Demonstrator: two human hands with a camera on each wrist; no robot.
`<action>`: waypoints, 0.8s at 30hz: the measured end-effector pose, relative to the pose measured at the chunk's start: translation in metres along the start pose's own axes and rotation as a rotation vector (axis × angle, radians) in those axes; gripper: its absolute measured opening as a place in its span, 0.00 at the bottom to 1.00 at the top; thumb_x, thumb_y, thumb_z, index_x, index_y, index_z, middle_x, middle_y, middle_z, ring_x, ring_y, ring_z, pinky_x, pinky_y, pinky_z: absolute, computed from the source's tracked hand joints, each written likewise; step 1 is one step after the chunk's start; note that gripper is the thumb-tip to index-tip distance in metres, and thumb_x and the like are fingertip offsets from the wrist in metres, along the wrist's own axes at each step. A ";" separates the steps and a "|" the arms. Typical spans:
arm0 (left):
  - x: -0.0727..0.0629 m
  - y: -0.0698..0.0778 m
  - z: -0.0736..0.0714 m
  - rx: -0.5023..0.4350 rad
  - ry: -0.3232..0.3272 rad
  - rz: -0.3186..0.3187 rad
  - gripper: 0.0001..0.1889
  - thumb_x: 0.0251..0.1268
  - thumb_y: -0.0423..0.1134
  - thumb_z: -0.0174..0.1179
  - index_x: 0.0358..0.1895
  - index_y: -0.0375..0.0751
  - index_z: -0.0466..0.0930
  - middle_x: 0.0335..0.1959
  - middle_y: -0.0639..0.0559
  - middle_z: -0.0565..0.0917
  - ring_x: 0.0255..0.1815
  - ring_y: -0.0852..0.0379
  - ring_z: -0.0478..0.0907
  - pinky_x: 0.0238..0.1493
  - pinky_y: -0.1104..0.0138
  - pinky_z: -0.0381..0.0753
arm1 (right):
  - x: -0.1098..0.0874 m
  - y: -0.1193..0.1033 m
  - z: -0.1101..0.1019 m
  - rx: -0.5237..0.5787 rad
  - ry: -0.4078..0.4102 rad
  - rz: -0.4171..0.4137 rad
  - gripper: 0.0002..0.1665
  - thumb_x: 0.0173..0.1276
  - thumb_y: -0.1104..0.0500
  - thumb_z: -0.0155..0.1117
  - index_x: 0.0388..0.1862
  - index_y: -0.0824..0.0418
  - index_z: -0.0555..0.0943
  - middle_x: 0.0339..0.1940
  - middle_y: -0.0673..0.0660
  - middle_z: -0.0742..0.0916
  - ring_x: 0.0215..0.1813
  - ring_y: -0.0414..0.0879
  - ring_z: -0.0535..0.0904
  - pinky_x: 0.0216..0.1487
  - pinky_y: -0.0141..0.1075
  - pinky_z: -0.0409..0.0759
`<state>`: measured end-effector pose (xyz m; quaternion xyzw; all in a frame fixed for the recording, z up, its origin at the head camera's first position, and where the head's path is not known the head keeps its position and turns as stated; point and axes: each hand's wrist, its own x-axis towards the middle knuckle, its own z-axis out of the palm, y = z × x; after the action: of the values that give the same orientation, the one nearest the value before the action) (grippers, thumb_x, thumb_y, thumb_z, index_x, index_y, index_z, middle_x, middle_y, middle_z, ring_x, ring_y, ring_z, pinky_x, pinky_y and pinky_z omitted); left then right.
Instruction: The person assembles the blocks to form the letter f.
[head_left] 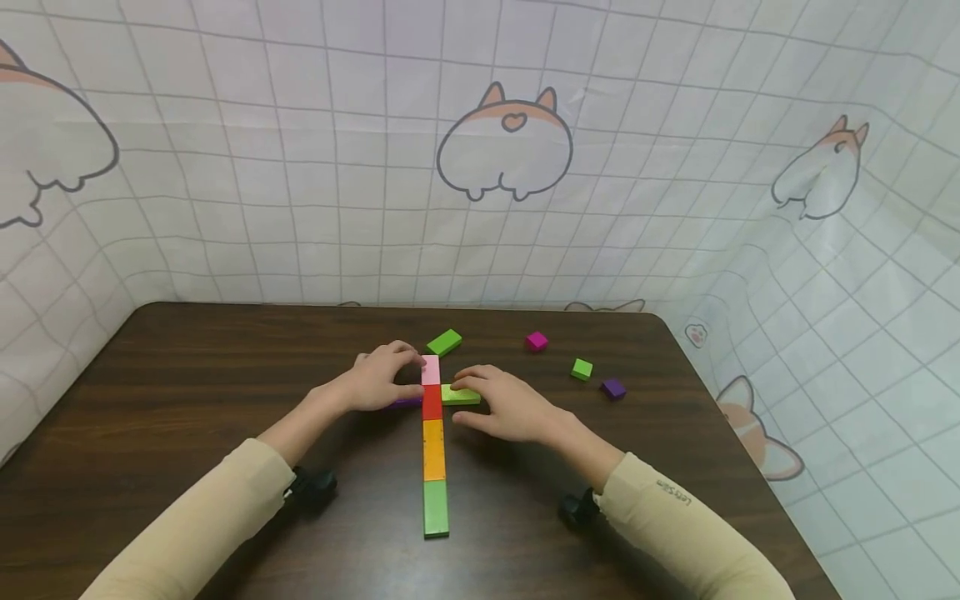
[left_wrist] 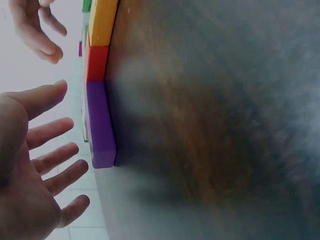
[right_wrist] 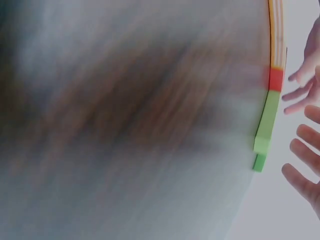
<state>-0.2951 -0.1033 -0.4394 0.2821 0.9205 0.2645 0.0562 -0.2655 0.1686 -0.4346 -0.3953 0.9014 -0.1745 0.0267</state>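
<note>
Flat coloured blocks form a cross on the dark table. Its upright runs from a pink block (head_left: 431, 369) through a red block (head_left: 432, 403) and an orange block (head_left: 433, 450) to a green block (head_left: 436, 508). A purple block (left_wrist: 101, 125) makes the left arm, a light green block (head_left: 461, 395) the right one. My left hand (head_left: 384, 379) hovers over the purple block, fingers spread and holding nothing, fingertips close by the pink and red blocks. Over the light green block, my right hand (head_left: 513, 406) has its fingers loosely extended with nothing in them.
Behind the cross lies a bright green block (head_left: 444, 342). Farther right sit a magenta cube (head_left: 536, 341), a small green cube (head_left: 581, 369) and a dark purple cube (head_left: 613, 388). A white gridded curtain (head_left: 337, 167) hangs behind and beside the table (head_left: 187, 400).
</note>
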 end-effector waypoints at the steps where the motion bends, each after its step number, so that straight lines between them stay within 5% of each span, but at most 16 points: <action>1: -0.002 0.002 0.001 0.010 -0.004 0.008 0.27 0.68 0.49 0.67 0.64 0.38 0.78 0.68 0.37 0.72 0.68 0.36 0.68 0.61 0.32 0.61 | -0.001 0.003 -0.001 -0.001 0.009 0.007 0.30 0.73 0.43 0.68 0.65 0.60 0.81 0.67 0.56 0.79 0.68 0.50 0.74 0.68 0.45 0.72; 13: -0.026 0.017 0.008 0.102 -0.085 0.042 0.39 0.67 0.58 0.66 0.74 0.39 0.70 0.77 0.37 0.63 0.75 0.36 0.59 0.63 0.35 0.59 | -0.006 0.042 -0.010 0.008 0.185 0.074 0.17 0.73 0.55 0.69 0.55 0.63 0.85 0.56 0.56 0.85 0.61 0.52 0.80 0.63 0.48 0.77; 24: -0.045 0.030 0.016 0.189 -0.204 0.070 0.50 0.65 0.69 0.60 0.81 0.43 0.59 0.83 0.41 0.52 0.81 0.38 0.47 0.72 0.32 0.44 | -0.002 0.076 -0.020 0.084 0.423 0.351 0.11 0.71 0.61 0.69 0.49 0.65 0.87 0.46 0.59 0.89 0.47 0.54 0.86 0.49 0.48 0.83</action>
<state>-0.2388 -0.0993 -0.4398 0.3438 0.9203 0.1482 0.1135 -0.3210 0.2239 -0.4412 -0.1866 0.9336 -0.2831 -0.1159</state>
